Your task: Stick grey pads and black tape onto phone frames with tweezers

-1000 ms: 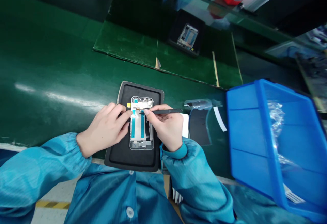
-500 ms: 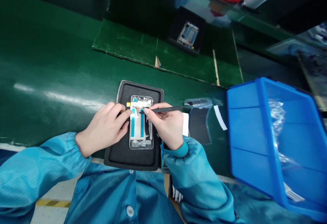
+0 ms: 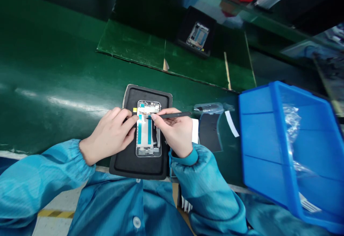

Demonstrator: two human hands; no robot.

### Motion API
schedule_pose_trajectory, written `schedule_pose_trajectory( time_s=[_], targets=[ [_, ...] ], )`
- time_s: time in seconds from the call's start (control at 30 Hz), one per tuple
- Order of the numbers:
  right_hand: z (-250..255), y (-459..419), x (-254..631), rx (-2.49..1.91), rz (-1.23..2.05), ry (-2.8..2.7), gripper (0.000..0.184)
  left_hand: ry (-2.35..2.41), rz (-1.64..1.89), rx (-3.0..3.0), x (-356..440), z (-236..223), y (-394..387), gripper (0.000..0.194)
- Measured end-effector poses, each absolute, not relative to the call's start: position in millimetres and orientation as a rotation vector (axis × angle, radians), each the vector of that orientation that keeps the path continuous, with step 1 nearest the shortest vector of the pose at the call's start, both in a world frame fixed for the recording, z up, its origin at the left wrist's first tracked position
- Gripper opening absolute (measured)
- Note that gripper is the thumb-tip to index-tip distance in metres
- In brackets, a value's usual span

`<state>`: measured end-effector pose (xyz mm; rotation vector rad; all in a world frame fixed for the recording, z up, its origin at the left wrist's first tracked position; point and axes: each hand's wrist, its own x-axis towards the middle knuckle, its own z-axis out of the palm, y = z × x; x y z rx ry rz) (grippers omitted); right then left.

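Note:
An opened phone lies upright in a black foam tray in front of me. Its white inner face carries two blue strips, with circuit parts along the top and bottom. My left hand rests over the tray's left side, fingers bent and apart, with the index fingertip touching the phone's left edge. In a pinch, my right hand holds slim black tweezers. Their tip is over the phone's upper middle, just below the circuit board; whether it touches cannot be made out. A yellow tab sticks out at the upper left.
A blue bin with clear plastic bags stands at the right. Between it and my right hand lie a dark sheet, a clear plastic piece and a white strip. Another opened phone sits on the raised green shelf.

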<state>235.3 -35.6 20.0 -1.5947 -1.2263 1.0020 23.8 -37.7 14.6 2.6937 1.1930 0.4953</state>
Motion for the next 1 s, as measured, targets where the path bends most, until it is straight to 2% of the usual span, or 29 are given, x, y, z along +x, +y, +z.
schedule_pose_trajectory(
  time_s=[0.43,1.0],
  targets=[
    [21.4,-35.4,234.2,-1.605,0.992,-1.232,0.019,1.194,0.479,2.695,23.9,15.2,-37.8,0.028],
    [19.0,-33.9,236.5,-1.571,1.062,-1.203,0.028,1.197,0.49,2.689,23.6,14.5,-37.9,0.028]
  ],
)
